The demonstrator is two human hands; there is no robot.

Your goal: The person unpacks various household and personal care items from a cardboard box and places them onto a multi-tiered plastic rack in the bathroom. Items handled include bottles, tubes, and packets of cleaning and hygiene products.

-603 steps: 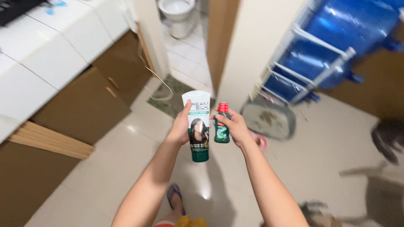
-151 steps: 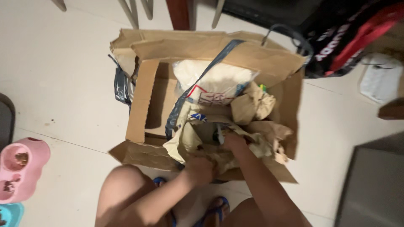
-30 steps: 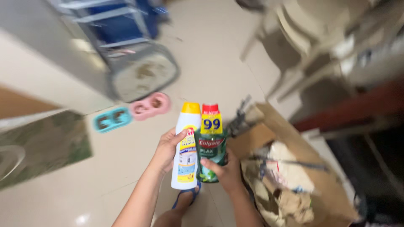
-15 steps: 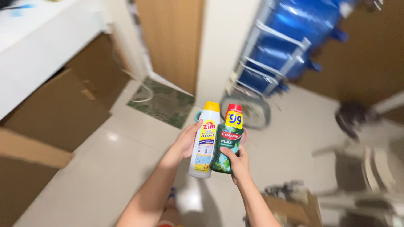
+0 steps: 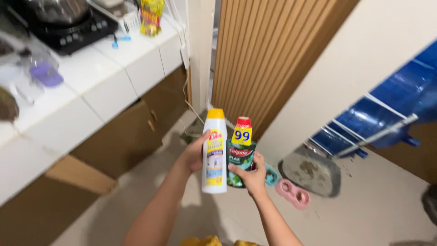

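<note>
Bottles fill both our hands: our left hand (image 5: 195,154) grips the white bottle (image 5: 214,152), our right hand (image 5: 249,175) the green bottle (image 5: 240,154), held upright side by side above the floor (image 5: 364,214), near the counter (image 5: 86,91).

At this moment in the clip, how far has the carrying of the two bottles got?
Done: both bottles are off the floor and held upright side by side. In hand: the left hand grips the white bottle with yellow cap; the right hand grips the green bottle with red cap. Left: neither is set down; the tiled counter is beside, the slatted door ahead.
</note>
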